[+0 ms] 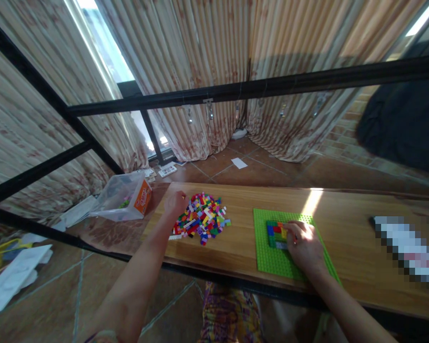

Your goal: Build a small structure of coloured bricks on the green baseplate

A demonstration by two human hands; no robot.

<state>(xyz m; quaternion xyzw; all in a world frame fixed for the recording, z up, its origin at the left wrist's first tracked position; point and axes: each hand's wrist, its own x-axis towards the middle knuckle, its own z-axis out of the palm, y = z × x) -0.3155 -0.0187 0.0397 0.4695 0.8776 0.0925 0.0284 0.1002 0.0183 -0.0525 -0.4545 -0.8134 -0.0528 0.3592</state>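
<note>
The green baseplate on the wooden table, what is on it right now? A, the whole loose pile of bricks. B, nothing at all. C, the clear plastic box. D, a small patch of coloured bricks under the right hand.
D: the green baseplate carries a small patch of coloured bricks, with the right hand resting on them, while the loose pile lies apart by the left hand.

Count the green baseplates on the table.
1. The green baseplate lies on the wooden table, right of the brick pile, partly under the right hand.
</note>
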